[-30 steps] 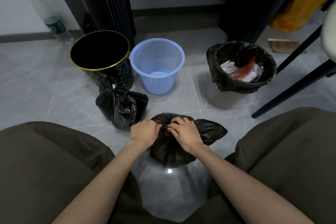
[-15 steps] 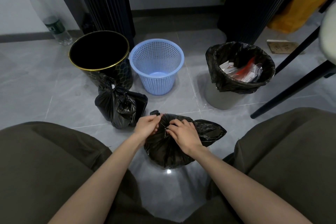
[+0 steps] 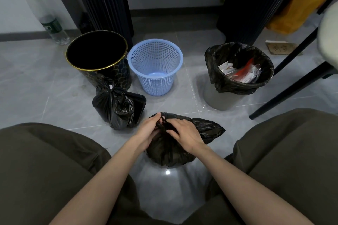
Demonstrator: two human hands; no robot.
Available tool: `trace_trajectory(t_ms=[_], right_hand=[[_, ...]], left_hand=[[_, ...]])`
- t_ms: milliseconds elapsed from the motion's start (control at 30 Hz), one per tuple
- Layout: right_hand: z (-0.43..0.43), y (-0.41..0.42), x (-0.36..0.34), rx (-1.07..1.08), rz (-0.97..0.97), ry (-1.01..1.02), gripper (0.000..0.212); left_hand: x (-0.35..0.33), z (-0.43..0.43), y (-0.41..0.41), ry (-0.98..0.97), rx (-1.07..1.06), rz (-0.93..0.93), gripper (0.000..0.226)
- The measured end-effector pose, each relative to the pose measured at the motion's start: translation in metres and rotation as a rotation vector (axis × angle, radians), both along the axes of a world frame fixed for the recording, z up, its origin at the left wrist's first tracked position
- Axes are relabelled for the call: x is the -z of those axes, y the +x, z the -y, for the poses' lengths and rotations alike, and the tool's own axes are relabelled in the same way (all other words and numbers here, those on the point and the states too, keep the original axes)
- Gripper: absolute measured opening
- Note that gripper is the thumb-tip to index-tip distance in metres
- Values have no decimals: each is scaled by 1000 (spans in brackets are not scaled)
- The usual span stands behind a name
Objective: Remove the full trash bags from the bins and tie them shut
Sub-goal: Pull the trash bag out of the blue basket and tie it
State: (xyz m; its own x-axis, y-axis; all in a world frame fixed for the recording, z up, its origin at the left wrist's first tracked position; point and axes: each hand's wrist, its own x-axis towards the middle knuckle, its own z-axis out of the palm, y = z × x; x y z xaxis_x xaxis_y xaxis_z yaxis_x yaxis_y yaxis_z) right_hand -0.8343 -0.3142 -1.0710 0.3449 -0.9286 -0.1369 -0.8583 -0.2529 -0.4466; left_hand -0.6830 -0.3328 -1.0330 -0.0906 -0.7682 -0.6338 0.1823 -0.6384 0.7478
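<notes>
A black trash bag (image 3: 206, 129) sits on the floor between my knees. My left hand (image 3: 148, 129) and my right hand (image 3: 184, 133) both pinch its gathered neck at the top. A second black bag (image 3: 118, 107), tied shut, stands to the left in front of a black bin with a gold rim (image 3: 97, 51). An empty blue mesh basket (image 3: 155, 65) stands beside that bin. At the right, a grey bin (image 3: 221, 100) holds an open black liner (image 3: 237, 86) full of paper and wrappers.
Black chair legs (image 3: 292, 86) slant across the floor at the right. A plastic bottle (image 3: 53, 25) leans on the wall at the far left. Dark ribbed panels (image 3: 106, 0) stand behind the bins. A small card (image 3: 279, 49) lies on the tiles at the far right.
My hands have drawn closer together on the bag's top, and the plastic there is now bunched into a twisted neck. The bins and the tied bag have not moved.
</notes>
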Motion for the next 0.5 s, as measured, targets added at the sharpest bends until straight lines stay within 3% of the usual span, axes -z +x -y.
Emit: trace_trajectory(t_ms=[100, 300, 433, 500], right_hand=[[-2, -13, -8, 66, -41, 33, 55], [3, -36, -31, 209, -400, 256, 79], [-2, -55, -38, 293, -448, 335, 34], [-2, -59, -41, 321, -403, 303, 27]], left_hand=[[-2, 3, -1, 24, -67, -141, 22], [0, 4, -5, -122, 7, 27, 17], [7, 3, -8, -229, 31, 120, 9], [8, 4, -10, -291, 71, 200, 7]])
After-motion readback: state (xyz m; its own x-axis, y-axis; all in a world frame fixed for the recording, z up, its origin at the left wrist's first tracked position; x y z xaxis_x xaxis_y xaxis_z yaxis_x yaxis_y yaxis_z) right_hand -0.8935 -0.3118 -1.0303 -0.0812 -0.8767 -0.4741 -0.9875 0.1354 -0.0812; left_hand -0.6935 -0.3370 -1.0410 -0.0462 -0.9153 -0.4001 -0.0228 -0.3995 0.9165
